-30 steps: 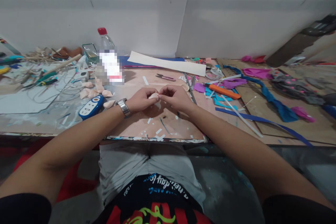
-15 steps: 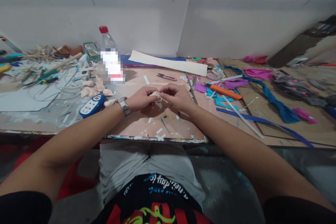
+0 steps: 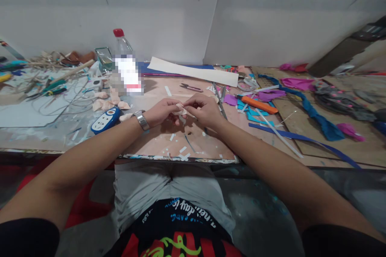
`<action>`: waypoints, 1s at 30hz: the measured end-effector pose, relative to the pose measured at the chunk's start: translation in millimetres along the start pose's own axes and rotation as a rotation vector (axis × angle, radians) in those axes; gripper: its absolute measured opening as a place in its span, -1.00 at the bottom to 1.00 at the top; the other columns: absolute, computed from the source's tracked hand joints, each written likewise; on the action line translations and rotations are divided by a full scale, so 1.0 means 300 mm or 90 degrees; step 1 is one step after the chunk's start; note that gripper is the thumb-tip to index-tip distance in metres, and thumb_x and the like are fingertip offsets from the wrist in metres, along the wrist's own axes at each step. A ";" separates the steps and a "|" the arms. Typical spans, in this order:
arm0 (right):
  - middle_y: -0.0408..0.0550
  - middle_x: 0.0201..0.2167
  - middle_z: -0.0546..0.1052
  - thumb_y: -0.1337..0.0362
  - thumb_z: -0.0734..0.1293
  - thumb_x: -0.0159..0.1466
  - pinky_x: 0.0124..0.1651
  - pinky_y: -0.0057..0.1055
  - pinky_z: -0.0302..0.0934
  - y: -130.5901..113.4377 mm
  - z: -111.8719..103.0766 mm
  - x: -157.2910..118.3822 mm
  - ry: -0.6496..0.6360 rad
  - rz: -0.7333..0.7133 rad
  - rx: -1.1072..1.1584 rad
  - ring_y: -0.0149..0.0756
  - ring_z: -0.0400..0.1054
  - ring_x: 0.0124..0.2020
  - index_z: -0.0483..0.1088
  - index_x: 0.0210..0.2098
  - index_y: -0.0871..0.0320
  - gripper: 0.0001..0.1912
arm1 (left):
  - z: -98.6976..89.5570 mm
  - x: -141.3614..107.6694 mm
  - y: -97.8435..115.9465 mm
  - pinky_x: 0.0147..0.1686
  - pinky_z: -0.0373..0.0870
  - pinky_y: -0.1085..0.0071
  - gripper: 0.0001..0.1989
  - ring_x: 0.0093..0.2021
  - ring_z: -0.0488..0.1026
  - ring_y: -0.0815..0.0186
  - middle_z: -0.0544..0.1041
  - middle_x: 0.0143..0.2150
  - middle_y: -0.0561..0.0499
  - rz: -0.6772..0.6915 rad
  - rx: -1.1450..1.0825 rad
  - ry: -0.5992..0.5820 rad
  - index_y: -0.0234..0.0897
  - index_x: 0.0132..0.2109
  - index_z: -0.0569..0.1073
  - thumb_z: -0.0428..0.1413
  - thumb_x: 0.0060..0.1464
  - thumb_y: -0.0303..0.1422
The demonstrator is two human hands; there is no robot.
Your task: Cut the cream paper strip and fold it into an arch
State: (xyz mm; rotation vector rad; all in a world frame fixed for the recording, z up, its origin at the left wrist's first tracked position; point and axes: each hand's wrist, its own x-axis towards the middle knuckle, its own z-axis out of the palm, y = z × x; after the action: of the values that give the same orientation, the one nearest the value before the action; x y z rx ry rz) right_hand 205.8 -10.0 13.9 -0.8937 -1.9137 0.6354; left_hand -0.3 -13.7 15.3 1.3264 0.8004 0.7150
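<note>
Between the fingertips of both hands is a small pale pink crumpled piece [image 3: 181,109], held just above the table's middle. My left hand [image 3: 163,113], with a metal watch on its wrist, pinches it from the left. My right hand [image 3: 204,111] has thumb and fingers closed on its right side. Several similar pale pink pieces [image 3: 105,103] lie left of the hands, by a blue and white power socket [image 3: 105,120]. Small dark snips [image 3: 191,88] rest on the table behind the hands.
A bottle with a red cap [image 3: 118,33] stands at the back left. Right of the hands lie an orange cutter [image 3: 259,105], a blue strip [image 3: 301,138] and pink paper. Pliers [image 3: 54,87] and sticks lie at the left. White scraps dot the front.
The pale piece has turned slightly between the fingers, and its visible part looks smaller and more bunched. My left fingers have shifted a little; both hands stay in nearly the same place.
</note>
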 end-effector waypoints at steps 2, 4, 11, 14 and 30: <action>-0.05 -0.39 0.60 0.32 0.43 0.24 -0.31 -0.36 0.22 -0.002 -0.001 0.000 0.000 -0.005 -0.004 -0.32 0.38 -0.39 0.63 -0.31 0.14 -0.91 | 0.001 -0.001 0.002 -0.53 0.38 0.51 -0.72 -0.56 0.53 0.40 0.65 -0.31 -0.10 -0.009 -0.014 0.003 -0.40 -0.18 0.53 0.25 0.13 -0.22; -0.06 -0.41 0.59 0.30 0.43 0.24 -0.31 -0.36 0.22 -0.006 -0.002 -0.001 -0.002 0.006 -0.007 -0.32 0.37 -0.40 0.63 -0.31 0.14 -0.91 | 0.002 -0.001 0.004 -0.53 0.39 0.51 -0.72 -0.56 0.53 0.40 0.64 -0.32 -0.08 -0.008 -0.011 0.000 -0.40 -0.20 0.53 0.25 0.13 -0.22; -0.07 -0.42 0.60 0.21 0.47 0.19 -0.32 -0.35 0.23 -0.006 0.009 -0.001 -0.021 0.091 0.092 -0.30 0.38 -0.41 0.57 -0.33 0.16 -0.87 | 0.011 -0.002 0.001 -0.50 0.37 0.55 -0.73 -0.54 0.49 0.44 0.54 -0.48 0.03 0.049 0.099 -0.014 -0.36 -0.33 0.49 0.27 0.13 -0.21; -0.07 -0.41 0.59 0.19 0.47 0.17 -0.29 -0.33 0.28 -0.003 0.016 -0.001 -0.031 0.115 0.154 -0.28 0.40 -0.39 0.55 -0.32 0.16 -0.83 | 0.015 -0.005 0.003 -0.51 0.33 0.55 -0.69 -0.55 0.46 0.44 0.52 -0.52 0.04 0.054 0.117 -0.001 -0.36 -0.36 0.48 0.27 0.14 -0.18; -0.05 -0.38 0.61 0.22 0.42 0.24 -0.27 -0.33 0.28 -0.009 0.006 -0.002 -0.042 0.043 0.090 -0.29 0.41 -0.37 0.59 -0.28 0.15 -0.86 | 0.002 -0.001 -0.002 -0.46 0.42 0.48 -0.80 -0.53 0.43 0.43 0.52 -0.46 0.03 0.010 0.030 0.003 -0.34 -0.34 0.51 0.24 0.10 -0.27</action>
State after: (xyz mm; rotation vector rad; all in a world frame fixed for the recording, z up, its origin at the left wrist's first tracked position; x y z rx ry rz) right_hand 203.5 -12.2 14.8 -0.8591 -1.8773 0.8388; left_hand 0.2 -14.4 14.6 1.3757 0.8157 0.7161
